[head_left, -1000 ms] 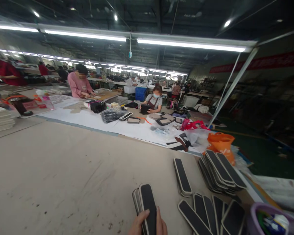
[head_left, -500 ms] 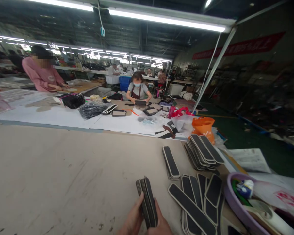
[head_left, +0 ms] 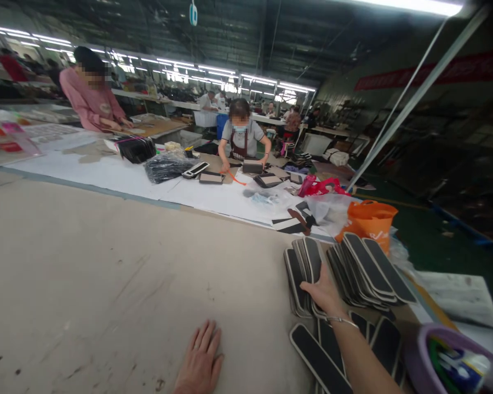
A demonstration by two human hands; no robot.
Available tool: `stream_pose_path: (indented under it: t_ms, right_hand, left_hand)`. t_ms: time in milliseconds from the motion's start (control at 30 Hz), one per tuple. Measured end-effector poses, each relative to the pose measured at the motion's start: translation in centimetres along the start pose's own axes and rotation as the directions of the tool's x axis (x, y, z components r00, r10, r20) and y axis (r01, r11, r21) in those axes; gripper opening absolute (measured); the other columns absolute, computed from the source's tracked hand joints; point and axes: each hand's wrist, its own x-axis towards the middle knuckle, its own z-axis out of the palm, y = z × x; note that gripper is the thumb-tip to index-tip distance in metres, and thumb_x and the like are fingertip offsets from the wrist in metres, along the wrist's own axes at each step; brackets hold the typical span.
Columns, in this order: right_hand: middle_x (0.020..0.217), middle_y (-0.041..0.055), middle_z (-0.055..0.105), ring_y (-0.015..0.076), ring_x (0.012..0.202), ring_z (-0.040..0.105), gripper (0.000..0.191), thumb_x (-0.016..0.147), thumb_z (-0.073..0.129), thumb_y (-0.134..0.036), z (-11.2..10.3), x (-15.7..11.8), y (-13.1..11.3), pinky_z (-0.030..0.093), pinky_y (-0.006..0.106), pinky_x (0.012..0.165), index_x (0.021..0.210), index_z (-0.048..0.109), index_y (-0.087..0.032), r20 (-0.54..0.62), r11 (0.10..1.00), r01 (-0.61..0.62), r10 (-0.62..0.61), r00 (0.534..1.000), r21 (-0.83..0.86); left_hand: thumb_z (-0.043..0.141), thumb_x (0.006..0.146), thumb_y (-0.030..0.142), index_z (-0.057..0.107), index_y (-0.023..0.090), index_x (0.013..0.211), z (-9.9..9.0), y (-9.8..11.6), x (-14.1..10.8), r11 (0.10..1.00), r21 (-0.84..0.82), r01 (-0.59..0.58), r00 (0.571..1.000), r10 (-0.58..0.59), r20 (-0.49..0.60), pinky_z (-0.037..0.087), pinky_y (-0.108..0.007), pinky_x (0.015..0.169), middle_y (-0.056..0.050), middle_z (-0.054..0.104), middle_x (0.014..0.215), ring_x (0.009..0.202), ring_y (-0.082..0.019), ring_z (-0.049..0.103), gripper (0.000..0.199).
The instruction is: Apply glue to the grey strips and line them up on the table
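My left hand [head_left: 200, 358] rests flat on the bare tabletop [head_left: 107, 273], fingers stretched out and holding nothing. Out to the right, my right hand [head_left: 324, 293] grips a stack of dark strips with pale edges and rounded ends [head_left: 311, 254], thumb on one side and fingers on the other. This bundle sits against a short pile of the same strips [head_left: 293, 273]; whether it bears on that pile or on the table is hidden. Just right of the hand stands a larger pile of strips [head_left: 367, 268]. Below my right forearm, loose strips [head_left: 318, 355] lie fanned out, partly covered by the arm.
A purple basin [head_left: 421, 355] with assorted items stands at the right edge. Beyond the strips sits an orange bag [head_left: 372, 219]. Across the white-covered table [head_left: 181, 194], a co-worker [head_left: 246, 137] handles dark pieces; another person in pink [head_left: 88, 101] works at far left.
The strip stack, held low in both hands before, is now at the piles on the right in my right hand. My left hand has let go and lies flat. The view has shifted.
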Motion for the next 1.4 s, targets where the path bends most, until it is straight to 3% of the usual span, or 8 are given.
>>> stream_pose_path:
  t_ms: [200, 367, 567, 767, 1033, 1200, 1300, 1400]
  right_hand:
    - [0.119, 0.0238, 0.052, 0.0313, 0.102, 0.058, 0.106, 0.066, 0.059, -0.048, 3.0, 3.2, 1.0, 0.043, 0.039, 0.087, 0.145, 0.001, -0.01, 0.004, 0.984, -0.002, 0.003, 1.0, -0.177]
    - [0.115, 0.0224, 0.053, 0.0317, 0.097, 0.059, 0.104, 0.066, 0.059, -0.046, 4.7, 3.9, 1.8, 0.044, 0.041, 0.084, 0.146, 0.002, -0.012, 0.006, 0.972, 0.012, -0.011, 1.0, -0.233]
    - [0.114, 0.0233, 0.054, 0.0362, 0.106, 0.054, 0.103, 0.063, 0.064, -0.045, 5.9, 4.2, 2.4, 0.04, 0.046, 0.091, 0.145, 0.011, -0.011, -0.016, 0.968, -0.011, 0.007, 1.0, -0.249]
    - [0.122, 0.0244, 0.048, 0.0371, 0.103, 0.057, 0.122, 0.051, 0.071, -0.055, 5.5, 3.8, 1.9, 0.044, 0.049, 0.085, 0.146, 0.006, -0.015, 0.038, 0.992, -0.021, 0.026, 0.999, -0.124]
    - [0.127, 0.0247, 0.044, 0.0336, 0.103, 0.058, 0.119, 0.055, 0.071, -0.037, 6.1, 3.9, 1.8, 0.045, 0.044, 0.084, 0.146, -0.002, -0.016, 0.052, 0.973, -0.03, 0.043, 0.998, -0.228]
    - [0.137, 0.0258, 0.034, 0.036, 0.115, 0.05, 0.126, 0.055, 0.072, -0.055, 4.6, 3.4, 0.9, 0.041, 0.046, 0.091, 0.146, -0.007, -0.017, 0.109, 0.972, -0.047, 0.074, 0.991, -0.23]
    - [0.144, 0.0247, 0.026, 0.0363, 0.125, 0.039, 0.116, 0.063, 0.058, -0.069, 2.8, 2.1, 1.3, 0.036, 0.047, 0.098, 0.146, -0.001, -0.015, 0.018, 0.983, -0.018, 0.022, 1.0, -0.18]
    - [0.14, 0.0219, 0.035, 0.0319, 0.127, 0.037, 0.091, 0.078, 0.045, -0.063, 1.7, -1.1, 3.8, 0.035, 0.041, 0.1, 0.145, 0.012, -0.01, -0.171, 0.984, 0.03, -0.06, 0.983, -0.175]
  left_hand:
    - [0.04, 0.089, 0.044, 0.041, 0.026, 0.137, 0.0, -0.1, 0.0, 0.998, 0.056, -0.026, 0.998, 0.029, -0.052, 0.018, -0.038, 0.112, -0.005, 0.036, 0.147, 0.136, -0.025, 0.029, 0.051]
    - [0.04, 0.089, 0.045, 0.043, 0.024, 0.136, 0.2, -0.2, -0.1, 0.995, 0.089, -0.046, 0.998, 0.05, -0.046, 0.019, -0.039, 0.111, -0.007, 0.038, 0.146, 0.136, -0.025, 0.029, 0.052]
    - [0.042, 0.088, 0.043, 0.043, 0.024, 0.136, 0.4, -0.2, -0.1, 0.996, 0.079, -0.05, 0.996, 0.056, -0.069, 0.019, -0.039, 0.112, -0.006, 0.037, 0.146, 0.135, -0.025, 0.03, 0.051]
    - [0.042, 0.088, 0.044, 0.044, 0.023, 0.136, 0.5, -0.3, 0.0, 0.995, 0.087, -0.055, 0.996, 0.061, -0.068, 0.017, -0.039, 0.113, -0.006, 0.038, 0.146, 0.135, -0.025, 0.03, 0.052]
    - [0.043, 0.088, 0.041, 0.043, 0.024, 0.136, 0.6, -0.2, -0.1, 0.996, 0.079, -0.044, 0.995, 0.051, -0.087, 0.017, -0.038, 0.113, -0.005, 0.037, 0.146, 0.135, -0.024, 0.03, 0.051]
    - [0.041, 0.089, 0.043, 0.044, 0.022, 0.135, 0.1, 0.0, 0.0, 0.996, 0.073, -0.042, 0.998, 0.045, -0.039, 0.017, -0.041, 0.113, -0.008, 0.039, 0.145, 0.136, -0.025, 0.028, 0.051]
    - [0.04, 0.089, 0.044, 0.046, 0.019, 0.134, -0.2, 0.2, 0.2, 0.998, 0.064, -0.019, 1.0, 0.02, -0.004, 0.02, -0.045, 0.111, -0.01, 0.04, 0.144, 0.136, -0.028, 0.028, 0.052]
    - [0.04, 0.088, 0.044, 0.049, 0.016, 0.132, -0.1, 0.3, 0.3, 0.999, 0.049, -0.009, 1.0, 0.009, 0.003, 0.023, -0.047, 0.11, -0.013, 0.041, 0.143, 0.135, -0.029, 0.029, 0.052]
